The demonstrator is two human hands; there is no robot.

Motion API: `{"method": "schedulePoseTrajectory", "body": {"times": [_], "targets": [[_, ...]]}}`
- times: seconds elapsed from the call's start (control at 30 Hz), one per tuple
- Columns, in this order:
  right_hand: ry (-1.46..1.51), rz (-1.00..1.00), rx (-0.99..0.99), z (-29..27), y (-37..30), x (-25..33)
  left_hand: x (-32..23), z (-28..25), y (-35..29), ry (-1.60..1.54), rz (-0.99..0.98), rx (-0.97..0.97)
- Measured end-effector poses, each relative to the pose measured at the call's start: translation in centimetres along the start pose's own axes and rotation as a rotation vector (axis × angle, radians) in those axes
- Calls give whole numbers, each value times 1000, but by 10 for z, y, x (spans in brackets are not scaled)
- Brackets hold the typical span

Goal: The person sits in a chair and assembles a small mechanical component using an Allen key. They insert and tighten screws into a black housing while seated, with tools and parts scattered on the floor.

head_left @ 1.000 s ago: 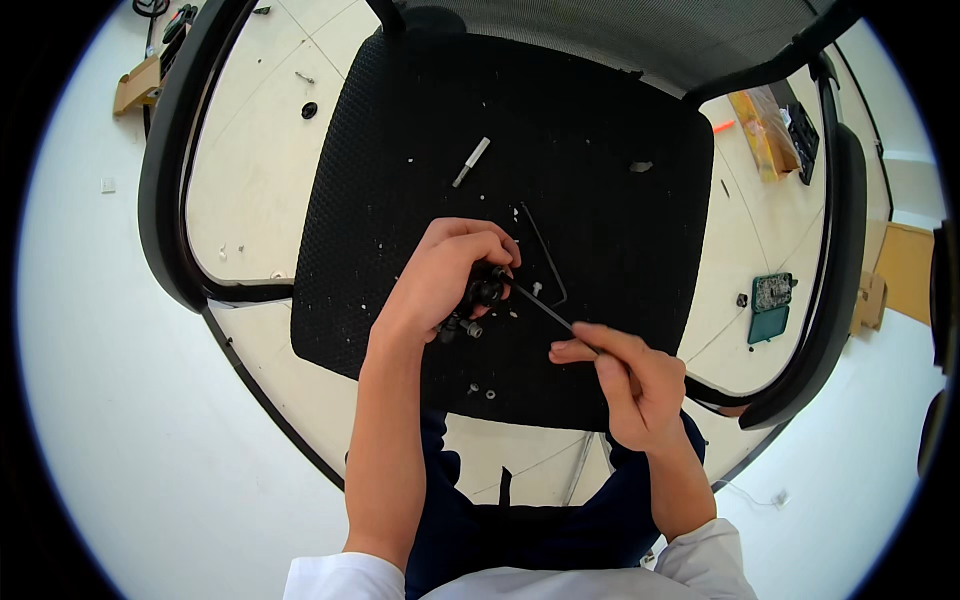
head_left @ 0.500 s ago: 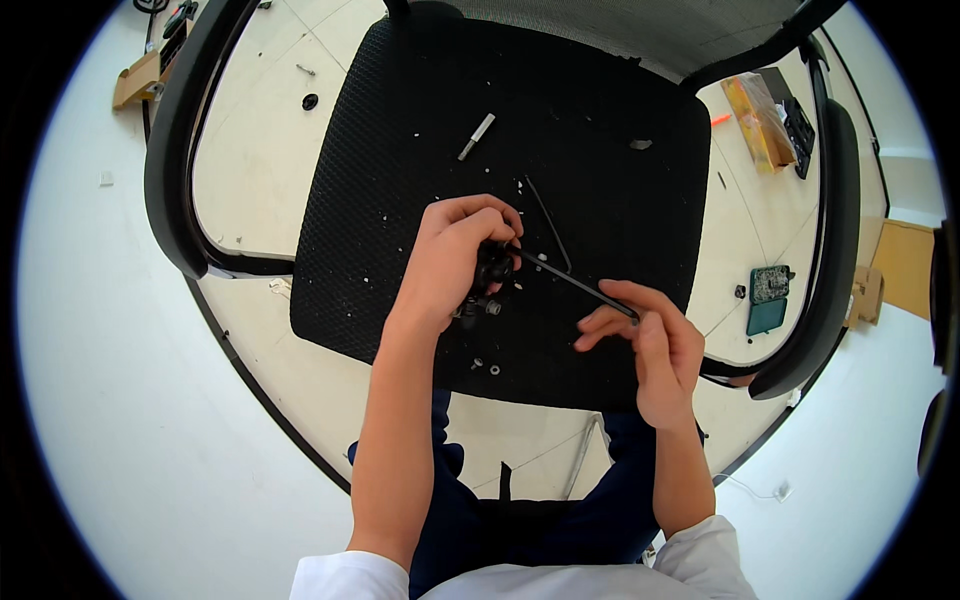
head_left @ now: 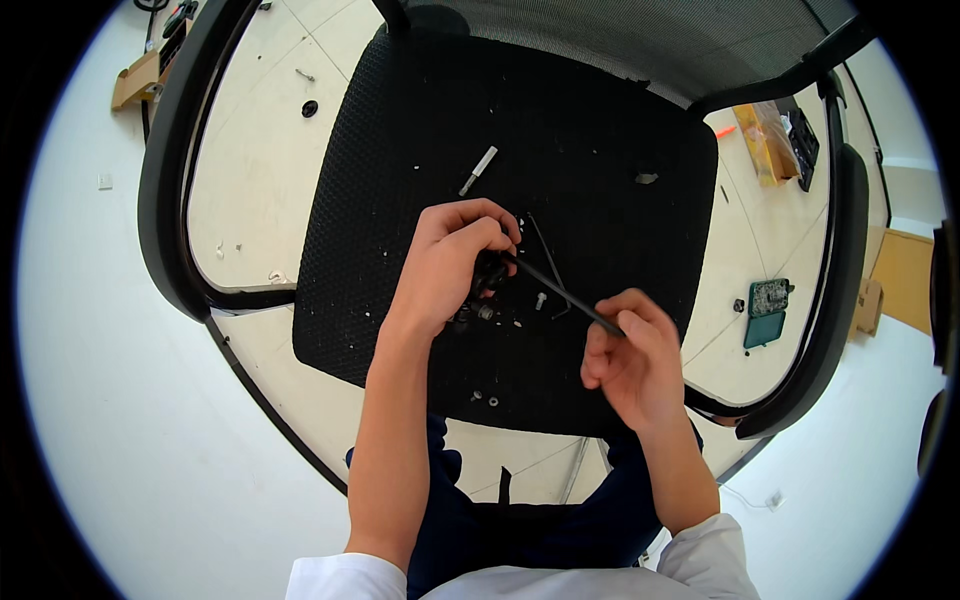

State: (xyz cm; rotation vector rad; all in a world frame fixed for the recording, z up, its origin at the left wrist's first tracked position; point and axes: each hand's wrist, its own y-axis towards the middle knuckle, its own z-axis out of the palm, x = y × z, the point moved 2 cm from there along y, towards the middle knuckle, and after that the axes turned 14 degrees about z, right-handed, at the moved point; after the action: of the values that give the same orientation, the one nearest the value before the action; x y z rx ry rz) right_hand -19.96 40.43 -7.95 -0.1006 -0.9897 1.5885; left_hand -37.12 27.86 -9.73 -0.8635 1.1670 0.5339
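Observation:
My left hand (head_left: 448,260) is closed around a small black metal part (head_left: 488,272), mostly covered by its fingers. A long dark hex key (head_left: 565,293) runs from that part to my right hand (head_left: 637,355), which pinches its outer end between thumb and fingers. The inner tip meets the part by my left fingertips; how it seats is hidden. Beneath the key, a thinner hex key (head_left: 546,252) lies on the black chair seat (head_left: 610,210). Close by rests a small bolt (head_left: 541,300). A silver bit holder (head_left: 479,170) lies farther away, and a tiny nut (head_left: 493,402) sits near the front edge.
Curved black armrests (head_left: 165,200) flank the seat, with a mesh backrest (head_left: 600,40) at the far side. On the floor to the right are an open green case (head_left: 766,325) and a yellow package (head_left: 768,145). An open cardboard box (head_left: 138,82) stands far left.
My right fingers have curled in more around the hex key's outer end. The seat and the things on it appear slightly lower in view. My left hand keeps its hold on the black part.

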Motion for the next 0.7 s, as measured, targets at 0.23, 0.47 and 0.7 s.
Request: {"method": "schedulePoseTrajectory", "body": {"times": [0.23,0.47,0.7], "targets": [[-1228,-652,-306,-2,-2,17,-2,-1,5,-5,-146,6],[-761,-315,-245,-1,-4,10,-1,8,5,96,-4,-4],[-1246,-553,-330,-7,-8,8,1,5,-4,87,1,26]]}}
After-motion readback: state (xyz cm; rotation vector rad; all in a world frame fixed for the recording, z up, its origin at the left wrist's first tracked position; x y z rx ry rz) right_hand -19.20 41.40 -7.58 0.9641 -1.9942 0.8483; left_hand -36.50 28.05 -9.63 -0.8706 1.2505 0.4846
